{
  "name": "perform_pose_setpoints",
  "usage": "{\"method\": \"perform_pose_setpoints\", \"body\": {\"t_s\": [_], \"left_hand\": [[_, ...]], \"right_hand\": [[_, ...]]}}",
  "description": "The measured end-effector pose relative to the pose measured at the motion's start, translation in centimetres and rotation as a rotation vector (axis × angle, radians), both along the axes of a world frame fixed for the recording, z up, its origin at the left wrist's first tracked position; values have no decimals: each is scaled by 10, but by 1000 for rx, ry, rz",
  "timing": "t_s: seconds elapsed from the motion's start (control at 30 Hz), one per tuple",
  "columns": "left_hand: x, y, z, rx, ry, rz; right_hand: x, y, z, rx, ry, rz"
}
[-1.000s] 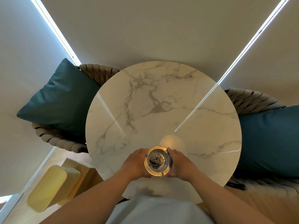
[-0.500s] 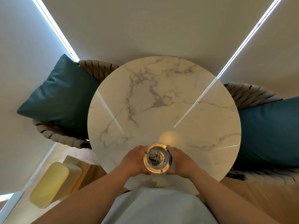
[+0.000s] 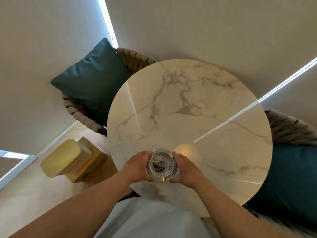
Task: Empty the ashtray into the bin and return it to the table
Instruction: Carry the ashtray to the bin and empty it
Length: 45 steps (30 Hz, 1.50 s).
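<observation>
The left hand (image 3: 139, 166) and the right hand (image 3: 184, 169) cup the ashtray (image 3: 161, 164) from opposite sides, fingers curled against its rim, so both are closed on it. It sits at the near edge of the counter (image 3: 197, 107), just in front of the person's body; whether it rests on the top or is lifted just clear cannot be told.

The ashtray looks like thick clear glass: probably heavy for its size, rigid, smooth enough to slip, and liable to chip against the stone. A heap of grey ash (image 3: 158, 163) lies in its well, loose and light, so it would spill or drift if the dish tilts or jolts. The two-sided hold on the rim, kept level, seems the sound one; a thumb over the rim and fingers beneath would steady it for carrying.

The rest of the marble counter is bare. A woven chair with a teal cushion (image 3: 92, 83) stands beyond the far left edge, another cushion (image 3: 289, 182) at the right edge. A yellow-lidded box (image 3: 61, 158) on the floor off the near left edge may be the bin; the way to it looks open.
</observation>
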State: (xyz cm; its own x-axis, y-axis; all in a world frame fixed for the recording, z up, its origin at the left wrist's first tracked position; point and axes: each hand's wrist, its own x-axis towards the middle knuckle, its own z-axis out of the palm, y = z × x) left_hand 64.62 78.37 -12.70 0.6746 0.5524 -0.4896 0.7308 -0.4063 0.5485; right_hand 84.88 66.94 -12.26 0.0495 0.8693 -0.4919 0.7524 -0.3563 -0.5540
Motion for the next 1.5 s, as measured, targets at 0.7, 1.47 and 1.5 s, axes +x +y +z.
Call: {"method": "perform_pose_setpoints", "body": {"t_s": [0.7,1.47,1.5], "left_hand": [[-275,31,-5,26,-82,551],[-500,116,-18,-21,-64,886],[-501,118,-18,-16,-58,880]], "right_hand": [[-241,151,-1,25,3,512],[-483,315,-34,-69,23,840],[-484,316,-34,-65,25,835]]}}
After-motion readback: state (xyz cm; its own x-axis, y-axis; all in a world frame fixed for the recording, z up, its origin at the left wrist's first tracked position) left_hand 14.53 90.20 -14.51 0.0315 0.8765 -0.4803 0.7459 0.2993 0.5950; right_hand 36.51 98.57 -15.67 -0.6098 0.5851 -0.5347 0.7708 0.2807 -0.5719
